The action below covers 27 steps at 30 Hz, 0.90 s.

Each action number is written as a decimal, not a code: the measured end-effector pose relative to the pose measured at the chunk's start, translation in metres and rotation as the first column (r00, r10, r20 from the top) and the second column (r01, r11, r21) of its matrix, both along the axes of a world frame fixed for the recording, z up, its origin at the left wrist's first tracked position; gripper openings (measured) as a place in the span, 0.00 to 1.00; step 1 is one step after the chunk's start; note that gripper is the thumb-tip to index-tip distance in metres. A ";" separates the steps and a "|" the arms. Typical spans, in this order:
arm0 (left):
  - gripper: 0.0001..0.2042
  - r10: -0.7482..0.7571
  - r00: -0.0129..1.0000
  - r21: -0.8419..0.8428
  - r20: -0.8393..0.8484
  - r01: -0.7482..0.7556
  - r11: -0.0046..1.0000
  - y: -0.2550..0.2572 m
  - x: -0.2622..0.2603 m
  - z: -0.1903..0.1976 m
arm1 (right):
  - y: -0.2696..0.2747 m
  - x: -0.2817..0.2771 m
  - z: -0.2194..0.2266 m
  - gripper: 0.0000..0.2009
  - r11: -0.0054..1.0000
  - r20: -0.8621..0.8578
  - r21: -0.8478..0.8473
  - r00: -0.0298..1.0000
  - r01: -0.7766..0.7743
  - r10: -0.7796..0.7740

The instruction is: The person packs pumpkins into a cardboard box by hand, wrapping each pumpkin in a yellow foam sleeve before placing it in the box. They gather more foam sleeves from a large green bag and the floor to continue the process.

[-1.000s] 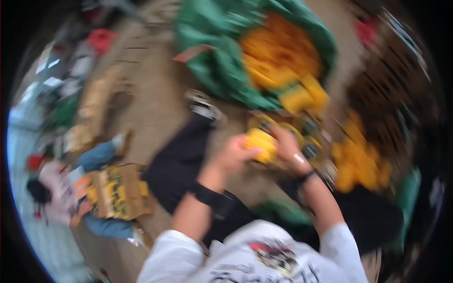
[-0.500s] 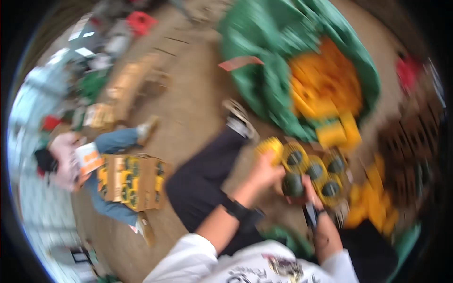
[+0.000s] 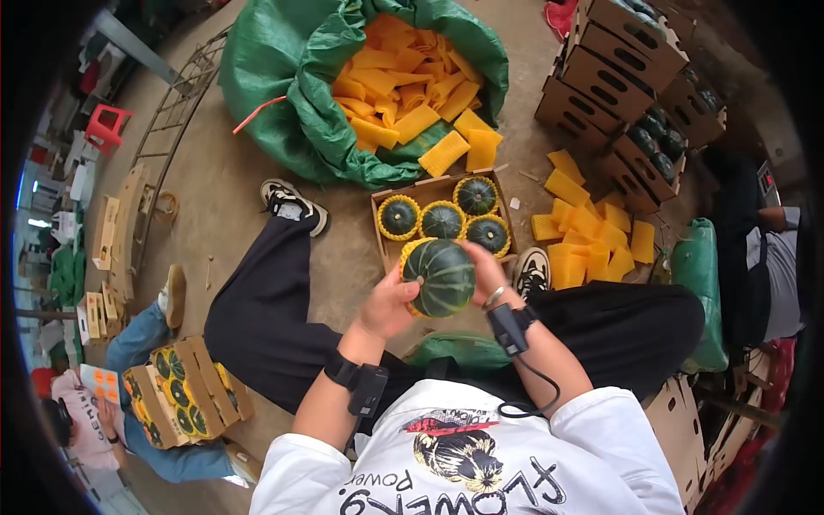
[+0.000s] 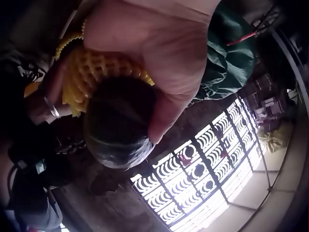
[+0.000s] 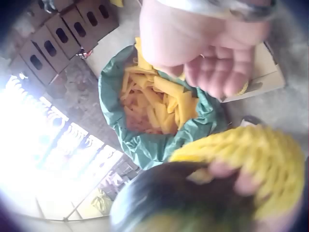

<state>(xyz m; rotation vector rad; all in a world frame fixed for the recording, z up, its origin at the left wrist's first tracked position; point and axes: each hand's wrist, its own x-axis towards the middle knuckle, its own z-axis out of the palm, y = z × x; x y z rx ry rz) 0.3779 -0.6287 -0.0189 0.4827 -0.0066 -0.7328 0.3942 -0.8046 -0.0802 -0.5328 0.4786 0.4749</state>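
In the head view, my left hand (image 3: 386,305) holds a dark green striped squash (image 3: 442,276), its thumb near the stem. A yellow foam net (image 3: 408,255) covers the squash's far-left side. My right hand (image 3: 487,275) is at the squash's right side. The right wrist view shows that hand (image 5: 203,48) apart from the squash (image 5: 178,198), its fingers loosely bent and holding nothing. In the left wrist view, my left hand (image 4: 154,48) grips the squash (image 4: 118,121) and the net (image 4: 101,70).
A cardboard box (image 3: 378,225) with several netted squashes lies beyond my hands. Behind it stands a green sack (image 3: 296,94) of yellow nets; loose nets (image 3: 592,232) lie to the right. Stacked cartons (image 3: 601,77) stand back right. A person (image 3: 86,421) sits at left beside filled cartons (image 3: 184,395).
The squash, earlier at my right hand, is now in my left hand with the net partly around it. My right hand has come off it. The head view has shifted.
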 end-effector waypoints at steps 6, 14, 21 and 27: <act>0.30 0.048 0.997 0.205 -0.053 -0.036 0.978 0.008 -0.004 -0.005 | 0.000 0.010 0.004 0.12 0.687 0.400 -0.718 0.875 0.115 0.272; 0.35 0.212 0.973 0.589 0.095 -0.226 0.776 0.016 -0.004 -0.013 | 0.002 -0.006 0.017 0.19 0.975 0.148 -0.212 0.984 -0.065 0.098; 0.50 -0.788 0.600 0.908 0.139 -0.395 -0.140 -0.013 0.009 -0.029 | 0.032 -0.006 -0.063 0.20 0.929 -0.116 0.322 0.966 -0.184 0.232; 0.40 -0.215 0.875 0.855 0.435 -0.476 -0.206 0.029 0.071 -0.113 | 0.045 0.071 -0.093 0.10 -0.205 -0.030 -0.967 0.735 0.150 0.677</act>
